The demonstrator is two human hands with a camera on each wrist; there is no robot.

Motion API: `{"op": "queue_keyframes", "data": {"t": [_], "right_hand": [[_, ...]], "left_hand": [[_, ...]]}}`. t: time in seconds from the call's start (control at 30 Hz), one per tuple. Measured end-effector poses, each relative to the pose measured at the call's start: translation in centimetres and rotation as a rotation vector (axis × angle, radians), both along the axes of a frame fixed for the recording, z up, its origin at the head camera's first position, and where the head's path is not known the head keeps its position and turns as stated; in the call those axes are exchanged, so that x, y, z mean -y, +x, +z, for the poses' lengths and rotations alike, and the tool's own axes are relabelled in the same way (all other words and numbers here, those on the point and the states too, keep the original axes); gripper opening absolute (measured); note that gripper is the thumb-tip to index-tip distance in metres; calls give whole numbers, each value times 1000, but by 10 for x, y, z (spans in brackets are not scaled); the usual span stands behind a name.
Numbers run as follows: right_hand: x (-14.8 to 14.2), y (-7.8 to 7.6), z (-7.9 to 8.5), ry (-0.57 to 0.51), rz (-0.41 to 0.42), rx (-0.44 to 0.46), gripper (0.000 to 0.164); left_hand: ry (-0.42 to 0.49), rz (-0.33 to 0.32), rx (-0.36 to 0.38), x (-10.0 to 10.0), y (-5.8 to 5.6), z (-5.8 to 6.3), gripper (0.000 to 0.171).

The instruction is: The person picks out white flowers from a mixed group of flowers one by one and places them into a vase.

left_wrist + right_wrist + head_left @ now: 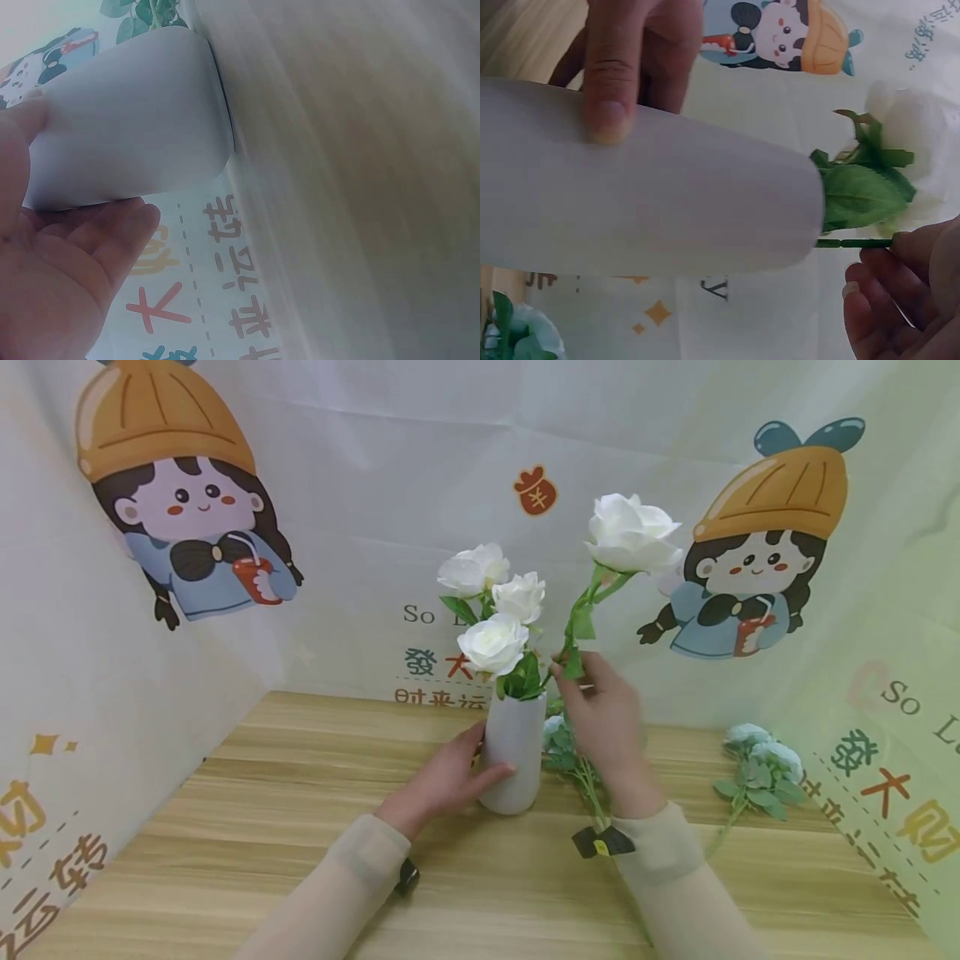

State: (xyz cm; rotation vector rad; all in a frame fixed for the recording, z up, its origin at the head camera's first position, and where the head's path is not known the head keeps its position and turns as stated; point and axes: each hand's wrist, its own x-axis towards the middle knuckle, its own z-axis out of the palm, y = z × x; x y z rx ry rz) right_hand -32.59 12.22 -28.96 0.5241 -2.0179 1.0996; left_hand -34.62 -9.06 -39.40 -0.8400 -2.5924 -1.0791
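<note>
A white vase (512, 756) stands on the table with several white roses (492, 643) in its mouth. My left hand (446, 777) grips the vase from the left, thumb across the front and fingers behind; the left wrist view shows this hand (67, 277) around the smooth vase (135, 120). To the right, my right hand (606, 718) pinches the stem of one more white rose (632, 533), whose bloom leans above the others. In the right wrist view, the green stem (855, 243) runs from the fingertips to the vase's rim; its lower end is hidden there.
Pale blue flowers (558, 737) lie behind the right wrist, partly covered. Another pale blue bunch (761, 764) rests at the right of the wooden table (300, 827). A printed cloth (375, 485) hangs behind and at both sides.
</note>
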Motion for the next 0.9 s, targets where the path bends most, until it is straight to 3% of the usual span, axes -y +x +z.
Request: {"op": "queue_keyframes", "data": {"t": [0.27, 0.4, 0.5, 0.6, 0.73, 0.9], "right_hand": [[4, -8, -10, 134, -60, 65, 14], [5, -10, -11, 208, -93, 110, 20], [5, -10, -9, 183, -90, 168, 26], [5, -9, -7, 89, -50, 207, 34], [5, -6, -5, 8, 8, 158, 33], [4, -6, -5, 37, 33, 32, 25]], "left_hand": [[-27, 1, 2, 1, 2, 1, 83], [-35, 13, 4, 1, 3, 2, 83], [-41, 19, 3, 1, 3, 3, 83], [-41, 21, 5, 1, 4, 3, 83], [-30, 16, 14, 1, 3, 3, 83], [-24, 9, 14, 1, 2, 2, 82]]}}
